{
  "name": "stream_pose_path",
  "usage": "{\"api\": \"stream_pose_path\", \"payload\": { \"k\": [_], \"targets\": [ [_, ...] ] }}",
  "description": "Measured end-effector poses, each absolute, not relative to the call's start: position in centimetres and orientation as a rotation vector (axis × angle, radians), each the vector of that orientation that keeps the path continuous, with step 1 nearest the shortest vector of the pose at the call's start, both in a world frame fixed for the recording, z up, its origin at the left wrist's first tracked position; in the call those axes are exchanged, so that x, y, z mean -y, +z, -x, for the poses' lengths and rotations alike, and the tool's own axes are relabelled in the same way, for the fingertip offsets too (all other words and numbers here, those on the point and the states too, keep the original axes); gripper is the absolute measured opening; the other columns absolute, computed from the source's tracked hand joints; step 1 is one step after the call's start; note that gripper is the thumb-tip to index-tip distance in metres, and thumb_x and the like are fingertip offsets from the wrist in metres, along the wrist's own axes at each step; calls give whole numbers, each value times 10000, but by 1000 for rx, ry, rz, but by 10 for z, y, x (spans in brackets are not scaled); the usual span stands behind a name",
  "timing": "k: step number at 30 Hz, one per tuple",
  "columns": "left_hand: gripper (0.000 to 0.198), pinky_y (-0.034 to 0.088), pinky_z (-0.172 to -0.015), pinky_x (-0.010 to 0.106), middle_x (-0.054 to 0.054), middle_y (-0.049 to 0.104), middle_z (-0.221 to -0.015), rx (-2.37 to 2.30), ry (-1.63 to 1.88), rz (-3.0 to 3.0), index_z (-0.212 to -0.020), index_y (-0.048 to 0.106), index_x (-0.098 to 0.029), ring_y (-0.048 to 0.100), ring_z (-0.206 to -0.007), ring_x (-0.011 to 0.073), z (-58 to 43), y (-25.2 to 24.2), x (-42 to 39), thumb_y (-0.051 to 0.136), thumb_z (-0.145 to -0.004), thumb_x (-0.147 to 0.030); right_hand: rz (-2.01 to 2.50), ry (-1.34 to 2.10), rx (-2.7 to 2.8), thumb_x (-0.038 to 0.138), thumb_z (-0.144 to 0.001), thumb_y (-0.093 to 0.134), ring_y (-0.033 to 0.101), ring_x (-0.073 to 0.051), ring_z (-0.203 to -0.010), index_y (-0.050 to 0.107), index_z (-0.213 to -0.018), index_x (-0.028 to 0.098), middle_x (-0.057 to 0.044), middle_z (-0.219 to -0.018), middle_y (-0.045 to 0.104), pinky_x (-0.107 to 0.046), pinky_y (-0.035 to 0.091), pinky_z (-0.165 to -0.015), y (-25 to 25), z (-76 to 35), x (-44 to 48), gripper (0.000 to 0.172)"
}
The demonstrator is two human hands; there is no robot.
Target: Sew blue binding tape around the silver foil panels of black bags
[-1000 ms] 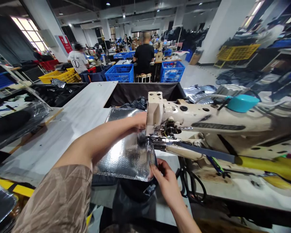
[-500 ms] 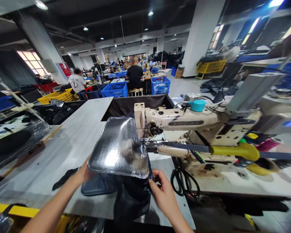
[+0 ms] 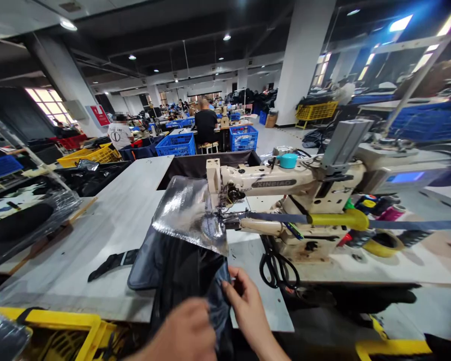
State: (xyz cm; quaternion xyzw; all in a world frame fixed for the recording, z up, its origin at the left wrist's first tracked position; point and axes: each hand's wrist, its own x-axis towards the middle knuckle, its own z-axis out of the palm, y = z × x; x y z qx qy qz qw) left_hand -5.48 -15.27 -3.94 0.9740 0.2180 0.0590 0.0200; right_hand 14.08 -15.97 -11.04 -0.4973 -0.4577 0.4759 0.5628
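A silver foil-lined panel lies under the head of the sewing machine, its right edge at the needle area. Black fabric hangs from it toward me over the table's front edge. My right hand pinches the fabric's right edge between thumb and fingers, below the machine arm. Low in front, my left hand is over the black fabric, curled and smeared by motion; its grip does not show. A dark padded panel rests to the left, partly beneath the foil.
Black-handled scissors lie right of my right hand. A dark strap is on the white table. Grey binding tape runs through a yellow guide toward the machine. A yellow crate stands front left; people work farther back.
My left hand has left the foil panel's left edge and moved right and toward me. The panel's near edge has shifted away and now slants, exposing more black fabric. My right hand still pinches the edge.
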Motion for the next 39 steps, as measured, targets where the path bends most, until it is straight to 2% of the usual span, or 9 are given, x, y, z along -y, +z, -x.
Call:
{"api": "stream_pose_path", "payload": {
  "k": [5,10,12,14,16,20,24,29,39],
  "targets": [
    [358,415,-550,311,11,480,-568,-795,183,-3043,-612,548,-232,418,-569,165,41,-105,201,787,-848,-353,1143,1157,1095,264,-792,725,597,-317,-1364,598,-1463,233,-107,-1454,652,-432,502,-1136,-126,-130,204,684],
    [324,443,-659,324,22,636,-772,-577,144,-3138,-766,594,-196,558,-771,193,40,-29,190,760,-897,-442,1191,1051,1123,252,-865,652,599,-282,-1364,560,-1485,203,-107,-1482,630,-420,477,-1170,-129,-150,182,629],
    [312,506,-829,363,83,711,-1056,-782,82,-3116,-1018,679,-160,611,-973,240,21,8,172,735,-904,-446,1242,980,1173,276,-891,631,628,-283,-1325,570,-1470,196,-110,-1454,653,-423,489,-1151,-129,-153,169,588],
    [463,472,-1037,459,192,626,-1384,-1014,69,-3212,-1321,622,-77,568,-1240,322,-7,24,146,669,-944,-342,1309,916,1221,318,-924,600,674,-287,-1245,584,-1452,199,-113,-1415,680,-427,525,-1092,-130,-153,159,542],
    [503,430,-1106,537,271,529,-1504,-1273,26,-3316,-1438,545,-1,507,-1365,383,-36,16,115,573,-981,-208,1390,836,1274,355,-946,568,717,-292,-1135,597,-1434,209,-116,-1360,711,-423,558,-1000,-129,-153,149,510],
    [380,516,-1001,540,304,616,-1367,-1543,-101,-3380,-1325,633,33,575,-1305,422,-51,-19,61,478,-1017,-127,1559,724,1361,397,-973,513,744,-323,-962,674,-1326,196,-138,-1112,785,-415,539,-863,-128,-162,126,437],
    [360,536,-1047,473,223,678,-1240,-1022,28,-3514,-1325,628,-23,612,-1265,341,-9,-22,41,444,-1048,-160,1361,945,1174,486,-980,522,716,-301,-910,747,-1106,180,-124,-975,781,-385,520,-839,-143,-173,108,400],
    [367,531,-1103,424,222,663,-1307,-713,127,-3506,-1346,605,-34,608,-1297,304,21,-12,32,455,-1025,-128,1049,1223,828,549,-888,696,647,-232,-797,757,-1106,165,-73,-871,750,-334,501,-767,-159,-165,94,445],
    [323,592,-1029,441,178,696,-1312,-641,337,-3537,-1309,660,-122,642,-1280,288,21,-28,-32,478,-1051,-188,1038,1204,746,456,-800,767,428,-129,-613,791,-1035,153,22,-661,593,-262,343,-604,-136,-166,35,384]
  ]
}}
